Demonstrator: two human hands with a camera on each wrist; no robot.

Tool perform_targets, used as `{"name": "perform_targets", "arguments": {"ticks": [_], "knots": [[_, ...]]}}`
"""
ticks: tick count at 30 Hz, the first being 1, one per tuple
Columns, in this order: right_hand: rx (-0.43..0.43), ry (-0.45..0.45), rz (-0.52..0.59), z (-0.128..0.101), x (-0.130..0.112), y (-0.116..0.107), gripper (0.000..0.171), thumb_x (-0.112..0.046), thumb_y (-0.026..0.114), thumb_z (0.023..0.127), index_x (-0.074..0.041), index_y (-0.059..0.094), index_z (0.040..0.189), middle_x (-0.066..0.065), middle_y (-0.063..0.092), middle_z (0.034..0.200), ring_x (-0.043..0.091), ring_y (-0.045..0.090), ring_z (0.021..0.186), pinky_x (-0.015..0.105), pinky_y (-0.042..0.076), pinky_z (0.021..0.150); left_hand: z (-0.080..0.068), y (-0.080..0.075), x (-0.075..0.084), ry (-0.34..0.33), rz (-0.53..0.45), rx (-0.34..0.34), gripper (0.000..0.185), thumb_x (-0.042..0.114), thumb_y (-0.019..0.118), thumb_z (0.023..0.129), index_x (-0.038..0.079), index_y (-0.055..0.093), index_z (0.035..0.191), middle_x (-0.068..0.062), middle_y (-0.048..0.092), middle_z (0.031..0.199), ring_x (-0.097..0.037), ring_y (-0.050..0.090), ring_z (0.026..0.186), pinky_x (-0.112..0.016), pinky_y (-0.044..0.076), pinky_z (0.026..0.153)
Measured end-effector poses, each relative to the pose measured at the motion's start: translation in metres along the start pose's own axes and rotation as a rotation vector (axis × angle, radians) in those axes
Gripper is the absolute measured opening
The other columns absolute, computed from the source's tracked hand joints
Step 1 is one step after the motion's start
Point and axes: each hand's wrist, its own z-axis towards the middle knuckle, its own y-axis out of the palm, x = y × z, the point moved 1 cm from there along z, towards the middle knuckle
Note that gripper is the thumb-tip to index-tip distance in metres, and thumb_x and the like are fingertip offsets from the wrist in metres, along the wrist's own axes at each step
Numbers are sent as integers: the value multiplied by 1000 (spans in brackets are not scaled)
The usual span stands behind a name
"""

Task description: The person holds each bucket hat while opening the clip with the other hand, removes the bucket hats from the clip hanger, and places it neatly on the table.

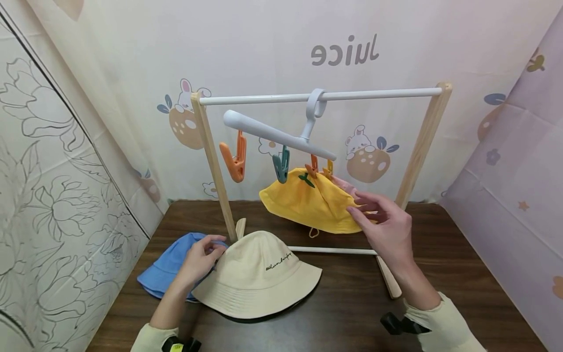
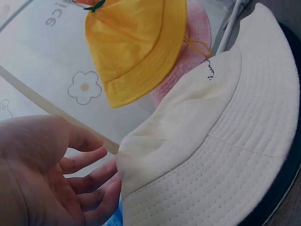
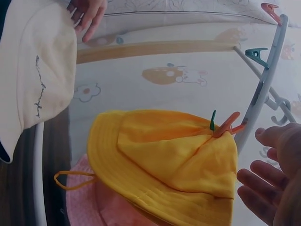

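A yellow bucket hat (image 1: 308,203) with a green leaf hangs tilted from the white hanger (image 1: 268,129), held by an orange clip (image 3: 229,126). Behind it hangs a pink hat (image 3: 110,207), partly hidden. My right hand (image 1: 389,227) is beside the yellow hat's right side, its fingers loosely bent; whether they touch the cloth I cannot tell. On the table sits a cream bucket hat (image 1: 259,264) with black script and a dark lining. At its left side is my left hand (image 2: 61,174), fingers relaxed, fingertips at the crown, gripping nothing. A blue hat (image 1: 169,261) lies underneath that hand.
A rack with wooden legs (image 1: 213,166) and a white top bar (image 1: 378,94) carries the hanger. Another orange clip (image 1: 237,164) and a teal clip (image 1: 282,166) hang on it without hats. The dark wooden table (image 1: 343,313) meets printed curtains behind and at the sides.
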Motion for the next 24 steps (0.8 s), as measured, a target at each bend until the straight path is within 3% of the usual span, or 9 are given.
{"name": "perform_targets", "arguments": {"ticks": [7, 10, 17, 24], "knots": [[29, -5, -2, 4, -1, -8, 37, 8, 92, 87, 0, 84, 122, -24, 77, 103, -14, 75, 87, 6, 59, 79, 2, -4, 3, 55, -21, 3, 33, 6, 64, 110, 0, 69, 142, -22, 81, 121, -27, 81, 99, -30, 60, 86], [24, -17, -5, 5, -1, -10, 37, 8, 92, 87, 0, 84, 121, -22, 78, 103, -13, 75, 88, 6, 59, 79, 1, -5, 8, 63, -23, 4, 31, 6, 63, 111, 0, 69, 142, -23, 81, 121, -27, 82, 99, -30, 60, 86], [-48, -45, -74, 8, -4, -18, 38, 6, 92, 89, -1, 83, 125, 14, 81, 107, -16, 72, 91, 5, 58, 80, 3, -8, 20, 106, -3, 8, 31, 8, 62, 113, 3, 70, 143, -23, 81, 123, -27, 82, 100, -29, 56, 87], [-84, -98, -92, 9, -3, -19, 40, 5, 93, 87, -6, 84, 124, 2, 79, 108, -9, 76, 98, 8, 60, 85, 2, -7, 30, 212, -55, 30, 27, 10, 63, 115, 4, 72, 140, -22, 81, 127, -30, 82, 107, -30, 63, 94]]}}
